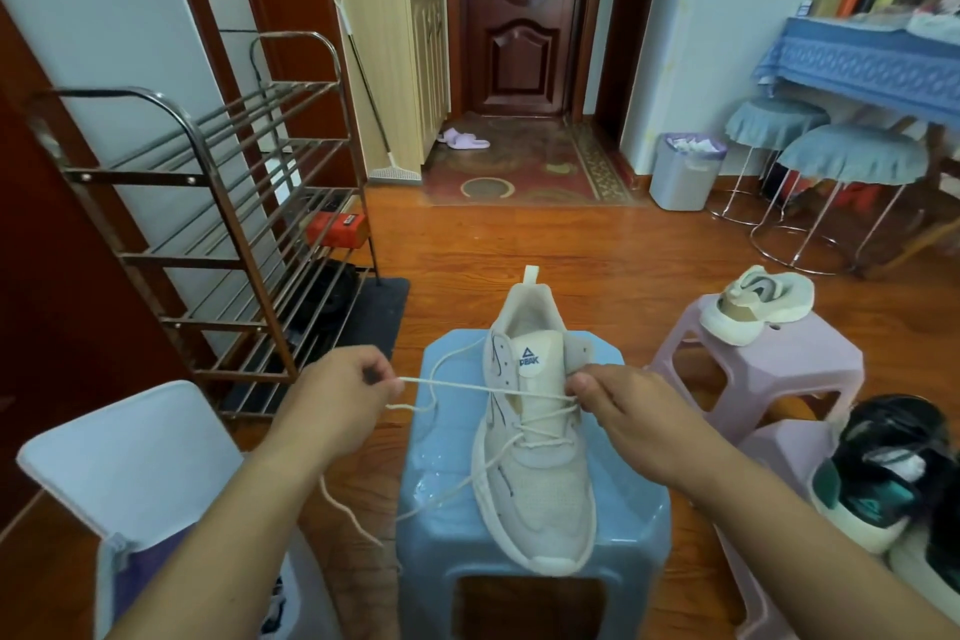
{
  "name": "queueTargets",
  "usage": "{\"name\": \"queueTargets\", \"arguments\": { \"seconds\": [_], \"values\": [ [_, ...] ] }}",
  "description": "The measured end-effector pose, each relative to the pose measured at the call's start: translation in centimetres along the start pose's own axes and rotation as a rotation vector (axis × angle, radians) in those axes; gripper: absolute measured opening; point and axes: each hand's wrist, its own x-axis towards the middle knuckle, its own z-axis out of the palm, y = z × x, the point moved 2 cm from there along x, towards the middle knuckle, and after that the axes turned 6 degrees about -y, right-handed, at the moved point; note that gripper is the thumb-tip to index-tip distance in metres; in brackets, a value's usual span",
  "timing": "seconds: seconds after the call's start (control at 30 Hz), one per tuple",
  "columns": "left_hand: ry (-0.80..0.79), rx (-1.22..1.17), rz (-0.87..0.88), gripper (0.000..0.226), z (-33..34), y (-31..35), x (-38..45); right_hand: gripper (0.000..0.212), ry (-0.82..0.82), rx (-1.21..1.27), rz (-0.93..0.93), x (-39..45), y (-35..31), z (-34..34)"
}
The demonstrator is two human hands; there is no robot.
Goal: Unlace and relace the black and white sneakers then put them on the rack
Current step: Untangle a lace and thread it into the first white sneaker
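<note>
So the cream sneaker (535, 437) is sitting on top of a blue plastic stool (530, 556), toe pointing back at the person, heel toward the door; tongue has a PEAK logo on it; lower eyelets are laced, the top ones look open. The left hand (337, 392) has its grip pinched on the lace (467, 387), which runs in a taut line out to the left from the shoe; the other lace end droops in a loose loop off the stool's left side toward the floor. The right hand (618, 403) has its fingers curled in and pinching at the lacing right by the upper eyelets on the shoe's right side; can't tell exactly whether it's lace or the eyelet flap under the thumb.

Second cream sneaker (753, 304) is lying on a pink stool (769, 379) just to the right; a black and teal sneaker (883, 473) sits on another pink stool further right, near the frame edge. Metal shoe rack (208, 224) stands to the left against the wall; an orange box (336, 228) on one of its lower shelves.
</note>
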Motion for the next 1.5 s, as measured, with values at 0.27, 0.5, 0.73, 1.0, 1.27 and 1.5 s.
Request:
{"name": "queueTargets", "arguments": {
  "seconds": [0.27,0.5,0.73,1.0,1.27,1.5],
  "values": [
    [0.135,-0.531,0.344,0.014,0.5,5.1,-3.6,0.041,0.321,0.080,-0.106,-0.5,-3.3,-0.7],
    [-0.453,-0.461,0.540,0.015,2.7,8.8,-6.3,0.048,-0.229,1.157,-0.186,-1.7,-6.7,-1.8],
    [-0.577,-0.361,0.464,0.011,3.5,7.9,-5.7,0.015,-0.060,1.815,0.047,-2.4,-4.2,-4.1],
    [-0.611,-0.324,0.508,0.017,4.7,8.5,-6.5,0.045,-0.286,1.114,0.197,-3.6,-4.9,-1.6],
    [-0.756,-0.240,0.480,0.015,5.2,8.6,-6.5,0.026,0.071,1.984,0.129,-2.1,-0.9,-4.1],
    [-0.885,-0.266,0.486,0.018,5.9,8.5,-6.8,0.020,0.485,1.442,0.414,-1.2,5.0,-5.4]
  ]
}}
